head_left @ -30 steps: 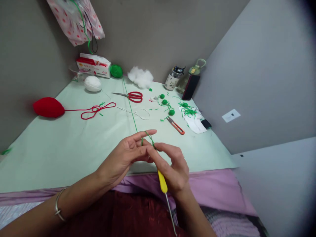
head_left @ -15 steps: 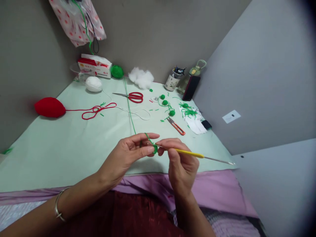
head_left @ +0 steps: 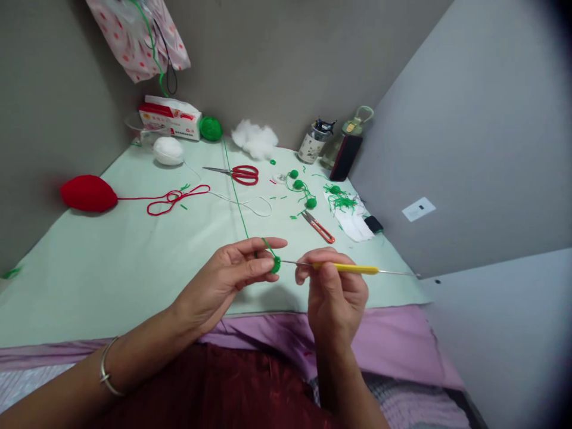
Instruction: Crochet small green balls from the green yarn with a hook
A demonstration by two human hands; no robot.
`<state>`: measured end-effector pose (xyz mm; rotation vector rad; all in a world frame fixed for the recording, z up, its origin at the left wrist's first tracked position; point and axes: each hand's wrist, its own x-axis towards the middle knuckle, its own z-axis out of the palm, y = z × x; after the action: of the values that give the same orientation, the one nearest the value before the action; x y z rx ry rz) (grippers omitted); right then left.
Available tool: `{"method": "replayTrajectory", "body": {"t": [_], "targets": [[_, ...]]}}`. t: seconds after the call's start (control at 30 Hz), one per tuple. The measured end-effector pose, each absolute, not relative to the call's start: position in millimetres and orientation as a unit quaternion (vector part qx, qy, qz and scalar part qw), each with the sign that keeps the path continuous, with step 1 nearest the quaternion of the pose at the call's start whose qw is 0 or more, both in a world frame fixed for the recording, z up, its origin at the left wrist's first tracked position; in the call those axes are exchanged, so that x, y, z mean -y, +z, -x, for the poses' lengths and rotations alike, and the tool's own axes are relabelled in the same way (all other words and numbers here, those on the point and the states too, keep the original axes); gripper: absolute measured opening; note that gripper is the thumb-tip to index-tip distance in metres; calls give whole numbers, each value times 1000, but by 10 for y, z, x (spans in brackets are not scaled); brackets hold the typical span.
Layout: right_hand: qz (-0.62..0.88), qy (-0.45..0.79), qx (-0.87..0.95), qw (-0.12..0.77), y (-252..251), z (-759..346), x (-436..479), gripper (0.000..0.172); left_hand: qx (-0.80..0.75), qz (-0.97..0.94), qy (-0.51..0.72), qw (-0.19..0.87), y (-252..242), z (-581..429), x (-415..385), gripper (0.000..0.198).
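Observation:
My left hand pinches a small green crochet piece between thumb and fingers, with the green yarn strand looped over the raised index finger. That strand runs back across the pale green table to a green yarn ball. My right hand is closed round a yellow-handled crochet hook, which lies level with its tip at the green piece.
On the table lie red scissors, orange snips, a red yarn ball with loose red strand, a white ball, white stuffing, small green pompoms, a tissue box, a jar and a bottle.
My right hand turned the hook from pointing down toward my lap to lying level, tip into the green piece. The left hand has stayed in place.

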<state>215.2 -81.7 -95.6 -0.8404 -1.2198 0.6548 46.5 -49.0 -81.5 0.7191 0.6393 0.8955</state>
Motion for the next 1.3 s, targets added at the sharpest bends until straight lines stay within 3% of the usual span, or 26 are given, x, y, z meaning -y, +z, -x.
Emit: {"method": "replayTrajectory", "body": {"t": [0.47,0.63,0.83,1.3], "targets": [[385,390,571,611,-950,-2151,746,12,-307,-444,428,725,-860,-462,461,33],[370,453,521,622,-993,-2156,722,13,-306,-451,410,732,-891,-420,429,28],[403,437,536,599,-1009,-2134,720,8,-307,-466,414,719,-912,-390,433,33],[382,515,389,661,-946,-2047,692,14,-282,-467,372,751,-871,-352,489,46]]}}
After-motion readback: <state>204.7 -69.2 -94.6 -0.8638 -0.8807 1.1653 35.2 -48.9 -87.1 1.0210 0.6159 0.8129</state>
